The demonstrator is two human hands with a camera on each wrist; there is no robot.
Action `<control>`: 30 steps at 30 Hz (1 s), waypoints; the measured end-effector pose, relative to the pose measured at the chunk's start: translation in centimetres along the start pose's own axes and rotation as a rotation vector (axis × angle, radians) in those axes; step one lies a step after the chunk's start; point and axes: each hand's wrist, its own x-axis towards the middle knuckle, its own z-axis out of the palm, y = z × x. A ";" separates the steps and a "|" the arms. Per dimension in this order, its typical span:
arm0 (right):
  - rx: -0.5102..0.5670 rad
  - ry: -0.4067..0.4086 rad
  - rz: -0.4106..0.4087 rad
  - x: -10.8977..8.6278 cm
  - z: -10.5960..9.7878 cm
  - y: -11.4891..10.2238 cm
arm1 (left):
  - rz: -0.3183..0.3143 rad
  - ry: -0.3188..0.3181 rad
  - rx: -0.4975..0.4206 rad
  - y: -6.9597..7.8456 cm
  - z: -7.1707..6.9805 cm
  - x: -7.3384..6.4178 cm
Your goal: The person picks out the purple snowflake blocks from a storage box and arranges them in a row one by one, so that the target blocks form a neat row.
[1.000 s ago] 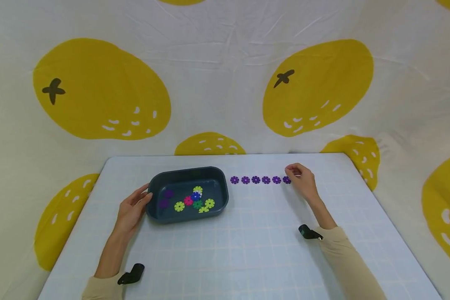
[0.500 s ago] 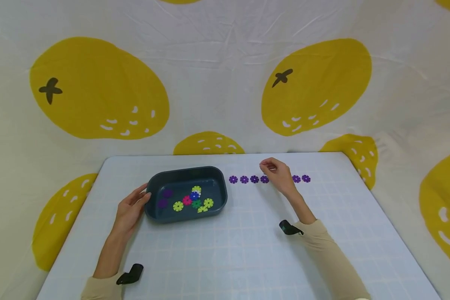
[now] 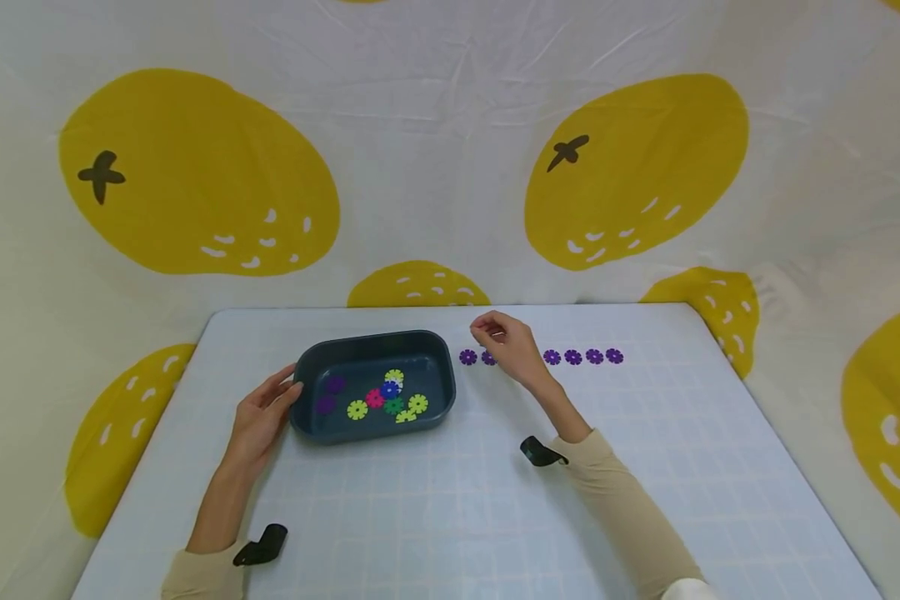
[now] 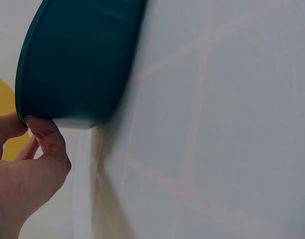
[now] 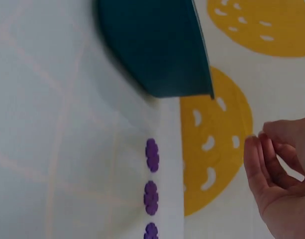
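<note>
My left hand [image 3: 258, 421] grips the left end of a dark teal plastic tray [image 3: 375, 343], thumb and fingers pinching its rim. Inside lie several flower-shaped discs: lime ones [image 3: 357, 409], two purple ones [image 3: 326, 404], a pink one [image 3: 375, 397], a blue one [image 3: 389, 389] and a green one [image 3: 393, 406]. From the tray's right side runs a straight row of purple discs [image 3: 573, 357], spaced evenly. Above the row's left part hovers my right hand [image 3: 513, 350], hiding some discs. In the right wrist view its fingers are loosely curled with thumb near the fingertips, and nothing shows between them.
Everything stands on a white table [image 3: 435, 517] with a faint grid. Behind its back edge hangs a pale cloth [image 3: 435, 167] printed with large yellow fruit. Black devices sit at the left wrist [image 3: 262, 546] and right wrist [image 3: 542, 452].
My right hand has moved left along the row toward the tray, uncovering purple discs at the row's right end and covering others. The left hand and tray have stayed put.
</note>
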 end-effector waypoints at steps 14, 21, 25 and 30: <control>0.064 -0.091 -0.162 0.6 5.5 -2.8 | -0.068 0.016 0.001 0.3 0.0 0.3; 0.072 -0.140 -0.251 0.4 8.0 -3.9 | -0.064 0.013 0.001 0.2 -0.1 0.3; 0.064 -0.175 -0.276 0.4 9.4 -4.6 | -0.071 0.019 0.007 0.2 -0.1 0.4; 0.055 -0.204 -0.273 0.5 11.1 -5.1 | -0.059 0.015 0.005 0.3 0.0 0.5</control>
